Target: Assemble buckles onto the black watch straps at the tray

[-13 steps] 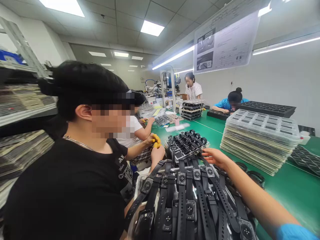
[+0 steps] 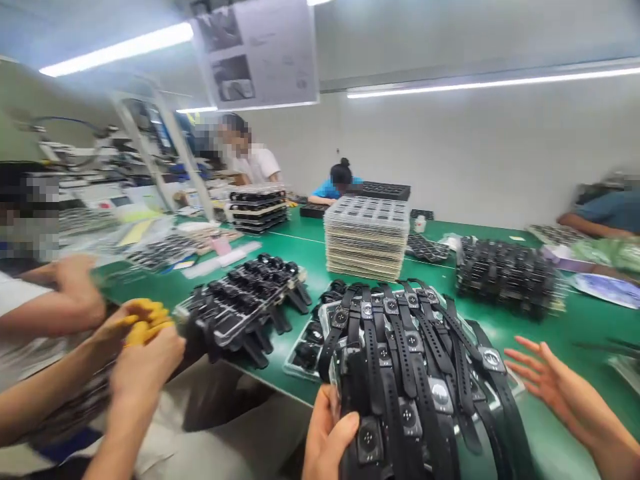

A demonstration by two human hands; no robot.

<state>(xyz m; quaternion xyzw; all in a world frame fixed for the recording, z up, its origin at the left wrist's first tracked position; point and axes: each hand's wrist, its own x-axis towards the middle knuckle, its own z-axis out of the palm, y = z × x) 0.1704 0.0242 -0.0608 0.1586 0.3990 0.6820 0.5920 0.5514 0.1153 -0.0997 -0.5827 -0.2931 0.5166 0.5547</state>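
Before me, a clear plastic tray [image 2: 336,328] carries several black smartwatches [image 2: 410,417], their sensor backs facing up and straps hanging over the sides. Gripping its near left edge is my left hand [image 2: 327,433], thumb on top and the other fingers partly hidden. My right hand [image 2: 550,383] has its fingers spread just off the tray's right side and holds nothing. Under and behind this tray, another tray [image 2: 300,363] with black watches lies on the green table [image 2: 505,317].
Left of me, a co-worker's hands in yellow finger covers [image 2: 147,323] sit by a watch tray [image 2: 245,307]. A tall stack of trays [image 2: 367,243] stands behind mine. A pile of black watch trays [image 2: 507,277] is at right. Other people work around the table.
The view has swung right. My right hand has moved from the tray's far side to its right side, and my left hand now shows on the near left edge.
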